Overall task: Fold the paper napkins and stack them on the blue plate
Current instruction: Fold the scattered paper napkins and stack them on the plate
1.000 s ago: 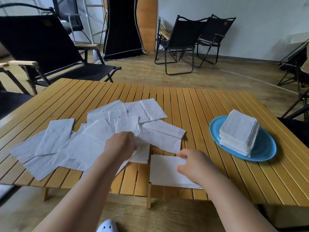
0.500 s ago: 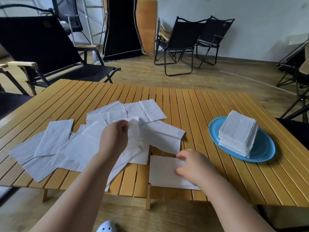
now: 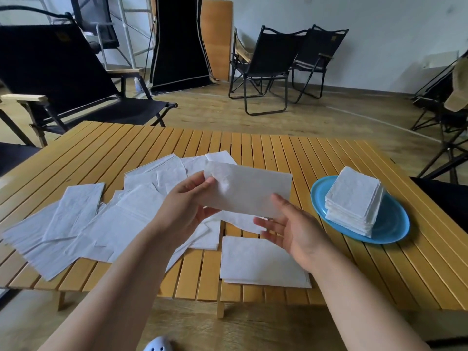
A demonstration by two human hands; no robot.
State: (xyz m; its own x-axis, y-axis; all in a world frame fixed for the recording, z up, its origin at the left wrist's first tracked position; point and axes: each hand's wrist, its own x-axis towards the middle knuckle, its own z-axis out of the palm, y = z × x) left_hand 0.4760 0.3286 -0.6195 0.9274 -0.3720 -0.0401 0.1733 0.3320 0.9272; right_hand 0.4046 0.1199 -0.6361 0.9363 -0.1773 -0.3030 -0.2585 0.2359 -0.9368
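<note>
**Napkin Held Aloft Over Slatted Surface**

A spread of loose paper napkins (image 3: 83,224) covers the left half of the slatted wooden surface (image 3: 278,153), overlapping one another. The left hand (image 3: 184,206) pinches the left end of a single napkin (image 3: 249,191), thumb in front and fingers behind, holding it clear of the surface. The right hand (image 3: 288,229) waits just under the napkin's lower right edge, palm up, its grip wide and fingers relaxed. Below it a flat napkin (image 3: 260,262) lies at the near edge. At right, a stack of folded napkins (image 3: 354,201) sits on the blue plate (image 3: 390,229). Black folding chairs (image 3: 266,69) stand behind.
</note>
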